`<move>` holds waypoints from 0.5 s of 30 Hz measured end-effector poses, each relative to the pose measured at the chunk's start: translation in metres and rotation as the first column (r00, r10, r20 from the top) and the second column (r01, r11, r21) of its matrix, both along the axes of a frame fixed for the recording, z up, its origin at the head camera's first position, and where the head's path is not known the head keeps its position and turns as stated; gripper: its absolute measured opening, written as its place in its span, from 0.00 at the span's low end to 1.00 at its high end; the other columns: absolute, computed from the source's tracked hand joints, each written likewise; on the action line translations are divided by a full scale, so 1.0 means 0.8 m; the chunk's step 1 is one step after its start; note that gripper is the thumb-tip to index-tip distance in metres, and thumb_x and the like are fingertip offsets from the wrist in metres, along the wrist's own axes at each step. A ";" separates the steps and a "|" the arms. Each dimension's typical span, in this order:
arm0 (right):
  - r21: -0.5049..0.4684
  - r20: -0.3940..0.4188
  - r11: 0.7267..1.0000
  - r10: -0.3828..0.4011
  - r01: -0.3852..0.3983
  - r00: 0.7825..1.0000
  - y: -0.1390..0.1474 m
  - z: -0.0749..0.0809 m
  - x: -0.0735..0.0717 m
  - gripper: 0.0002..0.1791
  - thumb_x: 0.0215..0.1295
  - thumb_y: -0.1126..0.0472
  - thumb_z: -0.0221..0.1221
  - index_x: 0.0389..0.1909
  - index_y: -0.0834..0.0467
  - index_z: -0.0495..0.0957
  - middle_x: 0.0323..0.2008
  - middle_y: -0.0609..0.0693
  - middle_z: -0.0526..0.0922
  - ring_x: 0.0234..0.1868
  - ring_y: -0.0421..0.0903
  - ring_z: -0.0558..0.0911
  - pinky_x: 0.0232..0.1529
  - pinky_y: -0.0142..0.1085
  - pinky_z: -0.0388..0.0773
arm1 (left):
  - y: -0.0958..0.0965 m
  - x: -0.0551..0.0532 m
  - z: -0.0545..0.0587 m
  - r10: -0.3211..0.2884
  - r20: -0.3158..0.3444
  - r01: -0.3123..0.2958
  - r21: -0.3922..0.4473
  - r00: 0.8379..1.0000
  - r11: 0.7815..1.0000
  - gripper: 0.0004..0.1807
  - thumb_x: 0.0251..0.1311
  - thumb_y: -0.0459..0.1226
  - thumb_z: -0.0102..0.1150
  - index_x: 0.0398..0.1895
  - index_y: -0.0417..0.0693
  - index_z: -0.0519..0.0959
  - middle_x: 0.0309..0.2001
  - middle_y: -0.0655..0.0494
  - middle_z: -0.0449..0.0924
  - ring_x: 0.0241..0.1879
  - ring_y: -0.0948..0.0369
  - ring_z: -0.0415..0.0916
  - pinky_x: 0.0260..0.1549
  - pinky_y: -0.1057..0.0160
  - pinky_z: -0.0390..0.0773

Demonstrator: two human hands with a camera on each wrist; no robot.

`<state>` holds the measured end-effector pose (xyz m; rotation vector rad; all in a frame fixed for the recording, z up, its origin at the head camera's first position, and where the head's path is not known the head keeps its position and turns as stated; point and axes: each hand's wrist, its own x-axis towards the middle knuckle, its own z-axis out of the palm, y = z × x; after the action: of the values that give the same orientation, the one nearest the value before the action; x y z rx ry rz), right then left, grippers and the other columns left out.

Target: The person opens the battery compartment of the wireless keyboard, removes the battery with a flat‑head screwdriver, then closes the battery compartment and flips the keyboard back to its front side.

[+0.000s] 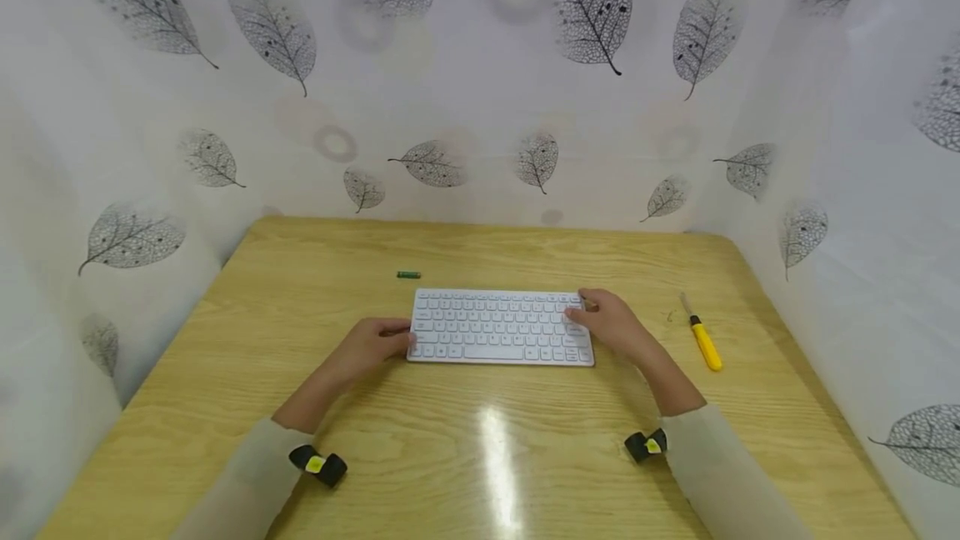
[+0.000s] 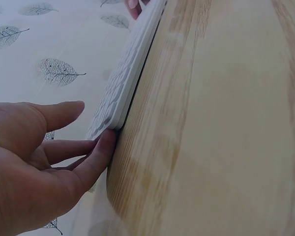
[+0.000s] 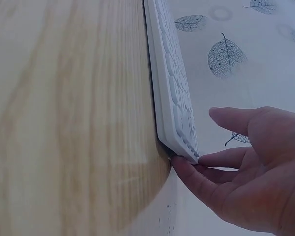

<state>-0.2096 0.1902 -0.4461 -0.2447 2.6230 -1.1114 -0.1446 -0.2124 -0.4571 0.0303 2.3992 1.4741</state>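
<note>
A white keyboard lies on the wooden table, its long side facing me. My left hand is at its left end, fingertips right at the edge. In the left wrist view the left thumb is raised apart from the keys, while a fingertip meets the lower corner. At the right end is my right hand, its thumb over the keys in the head view. Seen from the right wrist, that thumb stands off the keys and the fingers, fairly straight, touch the keyboard's end.
Behind the keyboard's left part lies a small green battery. A screwdriver with a yellow handle rests to the right of my right hand. Leaf-patterned white cloth surrounds the table at the back and sides.
</note>
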 end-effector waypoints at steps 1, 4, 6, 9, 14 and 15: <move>-0.004 0.004 1.000 0.003 -0.003 1.000 0.001 0.000 0.000 0.39 0.75 0.48 0.55 0.75 0.69 0.56 0.73 0.69 0.63 0.69 0.66 0.69 0.67 0.58 0.69 | 0.000 0.000 0.000 0.006 0.007 -0.006 0.008 1.000 1.000 0.26 0.74 0.44 0.54 0.68 0.37 0.72 0.62 0.46 0.79 0.60 0.54 0.78 0.63 0.49 0.74; -0.017 0.018 1.000 0.002 -0.002 1.000 0.005 0.000 0.001 0.39 0.76 0.47 0.53 0.76 0.66 0.57 0.73 0.67 0.64 0.69 0.65 0.70 0.66 0.57 0.71 | 0.001 0.002 0.003 0.023 0.030 -0.024 0.048 0.999 0.999 0.26 0.75 0.45 0.52 0.68 0.38 0.72 0.60 0.46 0.80 0.55 0.56 0.81 0.59 0.53 0.78; -0.023 0.028 1.000 0.009 -0.008 1.000 0.009 0.000 0.001 0.38 0.76 0.46 0.52 0.77 0.65 0.56 0.73 0.66 0.64 0.69 0.64 0.71 0.65 0.57 0.71 | 0.002 0.003 0.004 0.028 0.038 -0.030 0.071 0.999 0.997 0.26 0.76 0.45 0.50 0.68 0.38 0.72 0.60 0.46 0.80 0.53 0.56 0.81 0.57 0.55 0.80; -0.018 0.025 1.000 0.007 -0.007 1.000 0.013 0.001 0.001 0.38 0.77 0.44 0.51 0.77 0.64 0.57 0.74 0.65 0.63 0.69 0.64 0.71 0.65 0.57 0.72 | 0.004 0.004 0.006 0.044 0.049 -0.049 0.095 0.998 0.994 0.25 0.77 0.45 0.48 0.68 0.38 0.72 0.59 0.45 0.80 0.51 0.57 0.82 0.54 0.58 0.81; -0.003 0.015 1.000 -0.014 0.014 1.000 0.020 0.001 0.001 0.38 0.77 0.43 0.50 0.77 0.63 0.57 0.74 0.65 0.62 0.70 0.65 0.68 0.67 0.59 0.68 | 0.002 0.004 0.005 0.054 0.042 -0.058 0.106 0.998 0.993 0.26 0.78 0.46 0.47 0.69 0.38 0.71 0.62 0.42 0.77 0.52 0.55 0.82 0.54 0.57 0.81; -0.002 0.017 1.000 -0.018 0.018 1.000 0.020 0.002 0.001 0.38 0.77 0.42 0.49 0.77 0.63 0.57 0.74 0.65 0.62 0.71 0.66 0.68 0.68 0.59 0.67 | 0.001 0.004 0.005 0.063 0.039 -0.067 0.105 0.997 0.992 0.27 0.77 0.46 0.47 0.69 0.37 0.70 0.63 0.41 0.77 0.52 0.54 0.82 0.55 0.57 0.81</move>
<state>-0.2090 0.2066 -0.4447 -0.2112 2.6148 -1.1170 -0.1415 -0.2113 -0.4535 -0.0502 2.3120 1.6162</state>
